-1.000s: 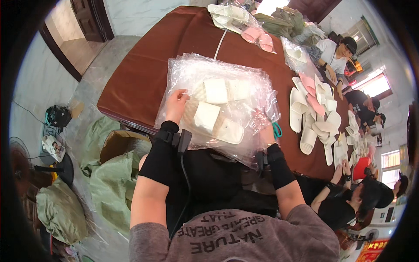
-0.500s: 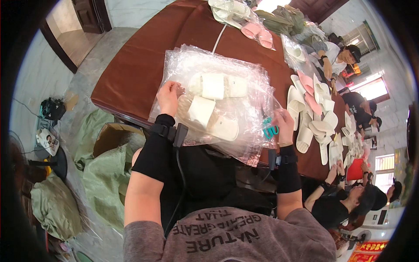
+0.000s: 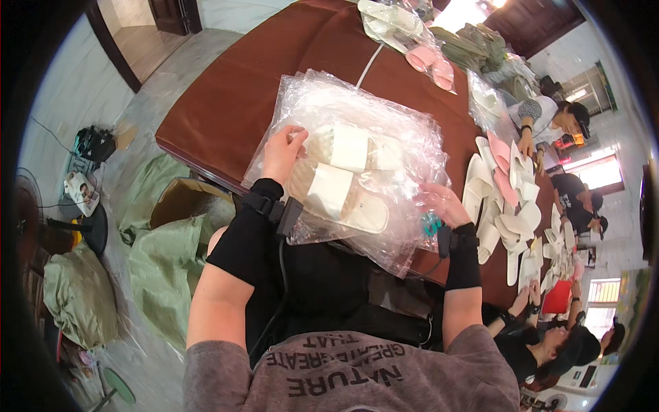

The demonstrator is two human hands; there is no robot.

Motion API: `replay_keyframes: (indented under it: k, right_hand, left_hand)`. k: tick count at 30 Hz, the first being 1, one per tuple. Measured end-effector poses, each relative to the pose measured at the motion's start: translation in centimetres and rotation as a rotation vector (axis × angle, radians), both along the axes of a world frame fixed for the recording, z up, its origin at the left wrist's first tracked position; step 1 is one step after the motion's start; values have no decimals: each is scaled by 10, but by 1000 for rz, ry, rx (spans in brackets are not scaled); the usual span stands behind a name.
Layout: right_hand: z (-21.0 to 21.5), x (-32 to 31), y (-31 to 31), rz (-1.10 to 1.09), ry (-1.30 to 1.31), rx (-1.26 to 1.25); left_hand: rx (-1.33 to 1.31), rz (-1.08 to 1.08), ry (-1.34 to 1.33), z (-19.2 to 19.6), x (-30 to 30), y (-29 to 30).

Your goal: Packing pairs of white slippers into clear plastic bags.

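A pair of white slide slippers lies side by side in a clear plastic bag, on top of a stack of similar clear bags. My left hand is at the bag's left end, thumb and fingertips closed on the film beside the slippers' toe ends. At the opposite end, near the slippers' heels, my right hand has its fingers closed on the bag's edge. Teal loops, like scissor handles, show beside my right wrist, partly covered by plastic.
The brown-covered table holds loose white slippers and pink slippers to the right. Bagged pink slippers lie at the far side. Co-workers sit along the right. A carton and green sacks stand at left.
The two slippers now lie straighter and closer to parallel. My right hand has come lower against the bag's edge, over the teal loops. The whole view has shifted slightly.
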State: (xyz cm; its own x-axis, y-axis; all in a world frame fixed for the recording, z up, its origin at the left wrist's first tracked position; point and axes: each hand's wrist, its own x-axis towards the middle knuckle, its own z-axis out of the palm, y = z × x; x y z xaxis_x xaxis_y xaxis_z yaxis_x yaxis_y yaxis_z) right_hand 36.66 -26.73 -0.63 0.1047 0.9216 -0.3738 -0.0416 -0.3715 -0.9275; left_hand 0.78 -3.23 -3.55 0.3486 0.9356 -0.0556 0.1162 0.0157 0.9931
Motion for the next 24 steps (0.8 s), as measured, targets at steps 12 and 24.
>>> replay_keyframes:
  k: [12,24]
  right_hand:
    - [-17,-53,77,-151,96,213]
    - [-3,-23,33,244,-150,-8]
  left_hand:
    - [-352,52,-285,3,-2,-2]
    - [-359,103,-276,8,8,-4]
